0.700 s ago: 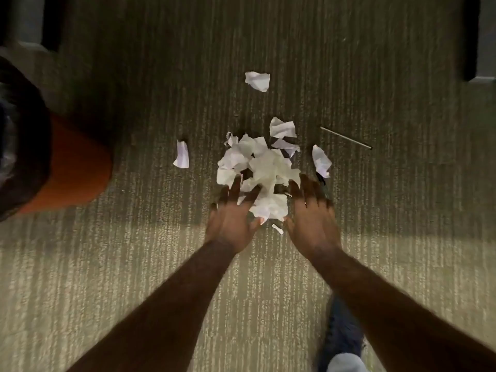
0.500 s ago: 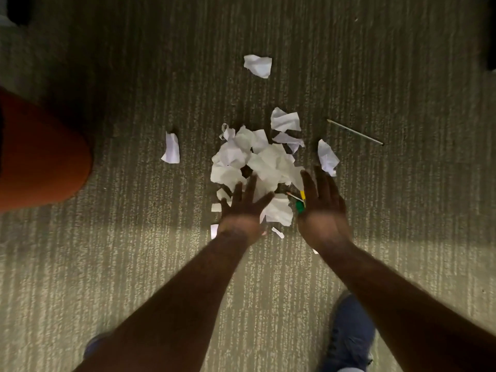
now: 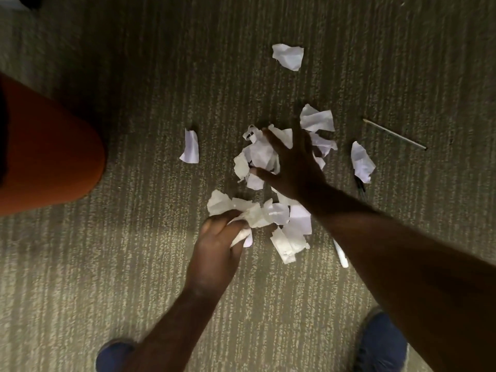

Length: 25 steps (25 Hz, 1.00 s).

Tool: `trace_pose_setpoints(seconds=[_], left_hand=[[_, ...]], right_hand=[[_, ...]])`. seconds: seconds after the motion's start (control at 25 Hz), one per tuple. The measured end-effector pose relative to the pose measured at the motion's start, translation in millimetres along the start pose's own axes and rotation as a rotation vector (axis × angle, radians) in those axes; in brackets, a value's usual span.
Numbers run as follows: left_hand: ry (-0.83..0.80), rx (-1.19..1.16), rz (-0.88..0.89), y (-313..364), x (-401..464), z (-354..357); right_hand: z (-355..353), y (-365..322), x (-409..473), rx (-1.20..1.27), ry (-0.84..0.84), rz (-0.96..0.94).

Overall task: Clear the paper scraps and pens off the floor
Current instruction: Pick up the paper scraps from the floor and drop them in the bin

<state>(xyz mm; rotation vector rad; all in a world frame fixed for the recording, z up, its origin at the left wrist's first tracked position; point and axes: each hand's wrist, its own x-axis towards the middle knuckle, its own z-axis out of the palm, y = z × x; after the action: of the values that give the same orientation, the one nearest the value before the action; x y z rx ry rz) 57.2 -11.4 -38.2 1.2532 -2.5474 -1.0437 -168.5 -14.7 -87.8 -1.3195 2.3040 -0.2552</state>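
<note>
A heap of torn white paper scraps [image 3: 259,154] lies on the striped carpet. My left hand [image 3: 218,245] is closed around a bunch of scraps [image 3: 241,210] at the heap's near edge. My right hand [image 3: 294,165] lies spread over the far part of the heap, fingers apart and touching paper. Loose scraps sit apart: one far off [image 3: 288,56], one to the left [image 3: 190,147], one to the right [image 3: 361,162]. A white pen [image 3: 341,255] pokes out from under my right forearm. A thin stick-like pen [image 3: 394,134] lies far right. A dark pen [image 3: 361,187] lies below the right scrap.
An orange bin [image 3: 51,157] stands at the left edge. My two blue shoes [image 3: 382,342] are at the bottom of the view. Carpet [image 3: 134,277] surrounds the heap on all sides.
Both hands were open at the heap's near edge. My left hand has closed on a bunch of scraps and pulled it nearer. My right hand has reached farther over the heap.
</note>
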Motion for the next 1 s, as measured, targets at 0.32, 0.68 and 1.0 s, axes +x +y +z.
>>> trace_pose_setpoints(seconds=[0.32,0.68,1.0], left_hand=[[0.03,-0.01,-0.016,-30,15,-36],[0.126,-0.052,-0.022,-27,14,-79],[0.329,-0.232,-0.071,12,-16,-172]], right_hand=[[40,-32,21,-0.201,-0.05,-0.067],[-2,-19,-14,-0.003,0.253,-0.209],[-81,-158,-51,0.258,0.395,-0.162]])
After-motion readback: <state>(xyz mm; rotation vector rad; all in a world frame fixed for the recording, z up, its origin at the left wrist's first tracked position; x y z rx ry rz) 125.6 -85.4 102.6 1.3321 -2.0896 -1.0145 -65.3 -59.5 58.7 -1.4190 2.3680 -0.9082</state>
